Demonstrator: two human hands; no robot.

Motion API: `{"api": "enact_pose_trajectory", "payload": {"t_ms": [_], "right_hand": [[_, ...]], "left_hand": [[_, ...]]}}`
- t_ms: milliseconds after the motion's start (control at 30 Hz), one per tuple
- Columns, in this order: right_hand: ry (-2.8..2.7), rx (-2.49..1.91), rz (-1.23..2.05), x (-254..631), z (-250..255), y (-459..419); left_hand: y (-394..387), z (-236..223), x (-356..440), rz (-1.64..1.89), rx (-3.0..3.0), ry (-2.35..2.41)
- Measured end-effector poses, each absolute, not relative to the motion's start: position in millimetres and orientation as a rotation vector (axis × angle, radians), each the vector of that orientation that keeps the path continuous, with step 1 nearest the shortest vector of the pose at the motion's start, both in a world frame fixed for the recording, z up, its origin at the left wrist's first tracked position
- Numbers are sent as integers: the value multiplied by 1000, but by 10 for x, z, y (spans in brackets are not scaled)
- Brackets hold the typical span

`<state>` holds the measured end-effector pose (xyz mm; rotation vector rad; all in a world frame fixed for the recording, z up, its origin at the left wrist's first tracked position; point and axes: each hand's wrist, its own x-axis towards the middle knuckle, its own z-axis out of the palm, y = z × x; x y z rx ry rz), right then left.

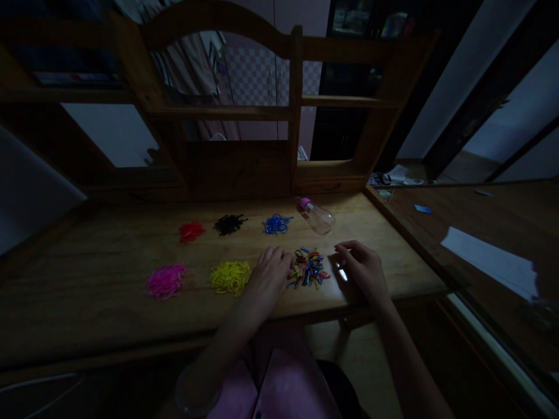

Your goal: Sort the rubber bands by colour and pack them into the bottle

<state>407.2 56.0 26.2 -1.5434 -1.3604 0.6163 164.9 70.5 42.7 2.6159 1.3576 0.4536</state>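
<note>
A mixed pile of small, thin looped pieces (309, 269) in several colours lies on the wooden desk between my hands. The pieces look like paper clips, though dim light hides their exact kind. My left hand (274, 269) rests at the pile's left edge, fingers loosely bent and its fingertips touching or nearly touching the pieces. To the right of the pile, my right hand (361, 265) hovers just above the desk, apart from it. Its fingers are curved and nothing shows in them. A yellow pile (230, 277) sits just left of my left hand.
Sorted piles also lie on the desk: pink (166, 281), red (191, 231), black (229, 224) and blue (276, 224). A clear bulb-shaped bottle (321, 220) with a pink cap lies behind the mixed pile. Wooden shelves (227, 113) rise behind. White paper (491, 262) lies on the right-hand surface.
</note>
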Motion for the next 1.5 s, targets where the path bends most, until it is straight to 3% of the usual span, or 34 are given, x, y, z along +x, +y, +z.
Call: {"api": "enact_pose_trajectory", "payload": {"t_ms": [600,1100,1233,1500], "right_hand": [[-1360,-1561,593,4080,235,579],[-1408,-1533,585,4050,264,557],[-1687,-1361,691,3979,337,524],[-1807,-1300,684,3931,338,535]], "left_hand": [[810,521,1568,783,2454,1237],[750,408,2026,801,2389,1248],[718,408,1940,987,2008,1193],[525,380,1748,1192,567,732]]}}
